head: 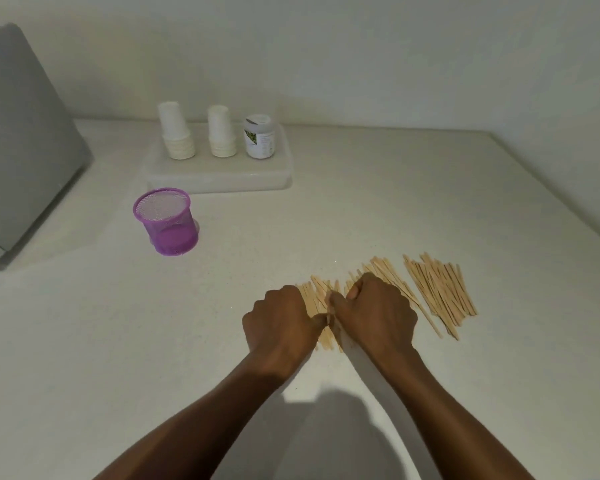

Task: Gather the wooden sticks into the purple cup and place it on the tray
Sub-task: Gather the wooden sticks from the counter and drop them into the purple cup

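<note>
My left hand (pixel 281 323) and right hand (pixel 374 313) rest side by side on the near part of the counter (pixel 378 202), fingers curled closed around a bunch of wooden sticks (pixel 321 299) lying flat between them. More sticks (pixel 440 292) are spread on the counter just right of my right hand. The purple cup (pixel 167 221), a mesh one, stands upright and empty to the far left, well apart from the sticks. Just beyond it sits the white tray (pixel 219 183), holding two stacks of paper cups (pixel 175 135) and a jar (pixel 260 136).
</note>
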Motion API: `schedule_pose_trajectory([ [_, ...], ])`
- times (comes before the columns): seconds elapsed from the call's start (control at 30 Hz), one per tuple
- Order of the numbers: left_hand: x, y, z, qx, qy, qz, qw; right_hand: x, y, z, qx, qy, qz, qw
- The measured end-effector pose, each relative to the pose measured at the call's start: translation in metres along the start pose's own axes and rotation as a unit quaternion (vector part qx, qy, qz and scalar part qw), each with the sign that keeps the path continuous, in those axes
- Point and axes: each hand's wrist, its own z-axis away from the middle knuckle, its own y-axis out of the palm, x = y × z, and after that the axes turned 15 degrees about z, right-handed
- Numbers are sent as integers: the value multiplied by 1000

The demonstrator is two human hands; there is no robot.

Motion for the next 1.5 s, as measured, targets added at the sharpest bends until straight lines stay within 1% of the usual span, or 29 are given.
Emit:
schedule_pose_trajectory([
  [0.13,-2,-4,-2,13,-30,12,999,-1,-7,7,-16,1,12,1000],
  [0.27,-2,-10,-10,31,-56,-2,998,-1,-9,9,16,-15,63,998],
  [0.57,6,-19,-24,73,-110,16,991,8,-10,15,60,-33,62,996],
  [0.7,10,-20,-25,85,-100,8,991,10,-10,20,44,-32,77,996],
  [0.87,10,-23,-21,81,-86,19,993,13,-12,21,48,-39,100,993],
  [1.0,5,-24,-19,71,-68,6,995,14,-14,18,52,-42,115,991],
  [1.23,0,-25,-17,92,-64,-7,994,16,-21,13,57,-48,116,990],
  [1.43,-7,-21,-7,50,-6,-53,997,9,-24,9,69,-45,86,993],
  [1.5,-11,-18,-6,50,-4,-60,997,9,-23,7,73,-50,85,992],
])
